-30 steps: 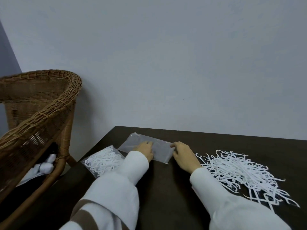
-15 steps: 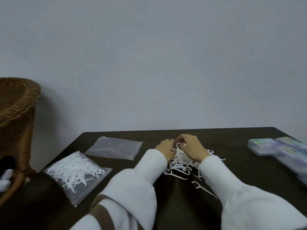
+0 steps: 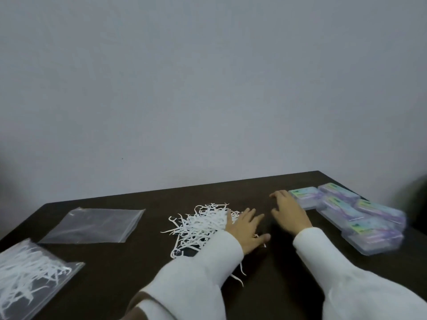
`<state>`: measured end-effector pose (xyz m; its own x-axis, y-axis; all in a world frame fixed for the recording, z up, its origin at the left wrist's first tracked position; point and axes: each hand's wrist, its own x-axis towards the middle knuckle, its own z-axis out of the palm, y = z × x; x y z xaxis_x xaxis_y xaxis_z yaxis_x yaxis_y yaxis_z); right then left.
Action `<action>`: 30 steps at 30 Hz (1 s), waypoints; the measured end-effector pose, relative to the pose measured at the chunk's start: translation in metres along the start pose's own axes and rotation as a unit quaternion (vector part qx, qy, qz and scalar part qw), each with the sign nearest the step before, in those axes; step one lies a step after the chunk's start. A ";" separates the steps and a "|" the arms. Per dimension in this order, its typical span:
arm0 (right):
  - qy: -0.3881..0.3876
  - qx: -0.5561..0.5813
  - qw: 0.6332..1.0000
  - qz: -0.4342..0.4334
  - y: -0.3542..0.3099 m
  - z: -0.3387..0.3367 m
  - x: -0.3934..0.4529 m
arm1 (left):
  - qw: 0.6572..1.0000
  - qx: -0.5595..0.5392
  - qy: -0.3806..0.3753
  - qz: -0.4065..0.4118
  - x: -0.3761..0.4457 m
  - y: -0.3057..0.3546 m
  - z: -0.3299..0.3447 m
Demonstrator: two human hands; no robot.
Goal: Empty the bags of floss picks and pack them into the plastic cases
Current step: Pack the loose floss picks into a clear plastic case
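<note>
Floss picks (image 3: 203,224) heaped loose mid-counter, left hand (image 3: 245,227) flat on them, fingers straight.
Right hand (image 3: 288,212), relaxed, nears the plastic cases (image 3: 360,213); picks look light, springy, tangle-prone; best pinched by handles.

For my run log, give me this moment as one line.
left hand: open, on floss pick pile | right hand: open, by plastic cases | empty bag flat | full bag unopened

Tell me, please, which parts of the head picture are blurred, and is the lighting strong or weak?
In the head view the plastic cases at right are smeared by motion blur; the right hand is slightly soft; the loose floss picks read clearly. Lighting is dim and even, with dark corners at the left and right edges.
</note>
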<state>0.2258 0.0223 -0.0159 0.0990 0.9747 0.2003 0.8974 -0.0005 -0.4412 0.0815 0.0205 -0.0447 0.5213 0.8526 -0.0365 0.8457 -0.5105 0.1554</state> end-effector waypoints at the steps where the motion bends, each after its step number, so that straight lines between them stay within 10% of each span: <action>1: 0.014 -0.019 1.000 0.016 0.007 0.000 0.002 | 1.000 0.011 -0.016 0.012 -0.001 0.001 0.007; 10: 0.022 -0.163 0.982 0.089 0.030 0.015 0.011 | 0.995 0.080 0.021 0.061 0.000 -0.010 0.023; 19: 0.072 -0.086 0.992 -0.053 0.009 0.009 0.010 | 0.996 0.079 0.042 -0.005 0.005 -0.037 0.013; 30: -0.070 -0.012 0.994 -0.080 0.011 0.020 0.005 | 0.990 0.073 0.109 -0.047 0.004 -0.047 -0.003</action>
<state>0.2275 0.0317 -0.0371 -0.1062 0.9843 0.1411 0.9070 0.1541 -0.3919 0.0431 0.0479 -0.0494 0.4155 0.8933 0.1713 0.9053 -0.4244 0.0173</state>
